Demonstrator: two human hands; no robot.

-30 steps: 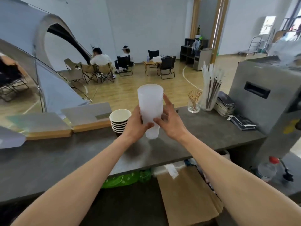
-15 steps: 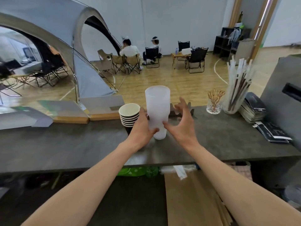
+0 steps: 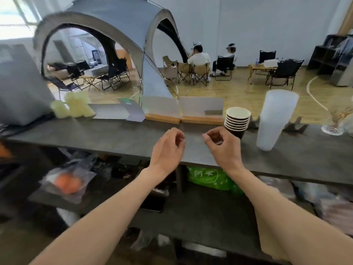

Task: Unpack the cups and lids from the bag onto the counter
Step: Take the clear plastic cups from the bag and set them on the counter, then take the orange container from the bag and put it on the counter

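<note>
A tall stack of translucent white plastic cups point(image 3: 273, 119) stands upright on the dark counter point(image 3: 114, 136), at the right. Just left of it sits a stack of black paper cups point(image 3: 236, 119) with white insides. My left hand point(image 3: 168, 148) and my right hand point(image 3: 223, 146) hover over the counter's front edge, left of both stacks. Each hand is empty, with its fingers loosely curled and apart. A green plastic bag point(image 3: 208, 176) lies on the shelf under the counter, below my right hand.
Pale yellow stacked items point(image 3: 76, 106) and a grey machine point(image 3: 19, 88) stand at the counter's left. Acrylic sign stands on wooden bases point(image 3: 183, 111) line the back edge. A clear bag holding something orange point(image 3: 66, 180) lies on the lower shelf. A glass jar point(image 3: 334, 123) is far right.
Both hands have let go of the translucent cup stack, which now stands alone on the counter. My hands drew back to the left and my view swung left.
</note>
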